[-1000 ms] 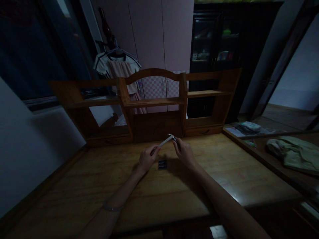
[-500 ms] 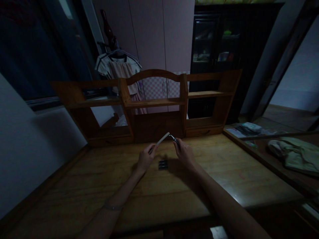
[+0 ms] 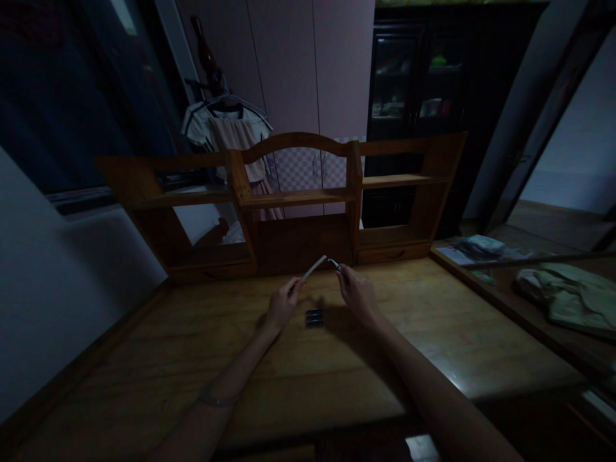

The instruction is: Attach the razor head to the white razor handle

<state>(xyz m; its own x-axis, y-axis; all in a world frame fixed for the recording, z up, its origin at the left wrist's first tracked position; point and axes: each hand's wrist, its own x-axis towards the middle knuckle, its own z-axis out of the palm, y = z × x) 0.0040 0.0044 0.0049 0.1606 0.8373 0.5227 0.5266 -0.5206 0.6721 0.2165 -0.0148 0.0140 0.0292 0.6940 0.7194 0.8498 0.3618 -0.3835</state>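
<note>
My left hand is closed around the lower end of a thin, pale stick, which slants up to the right. In my right hand is a slim tool with a bent, shiny metal tip; the fingers wrap its handle, and its exact kind is too small and dark to make out. The metal tip is close to the stick's upper end, with a slight gap between them. Below and between both hands, a small group of dark bars lies in a stack of rows on the wooden desk.
A wooden shelf unit stands along the desk's back edge. To the right, a pale cloth bag or garment lies beyond the desk's raised edge, near some papers and plastic. A white wall borders the left side.
The metal tip has drawn very slightly away from the stick's end. Both hands stay almost in place, and the view has shifted a little.
</note>
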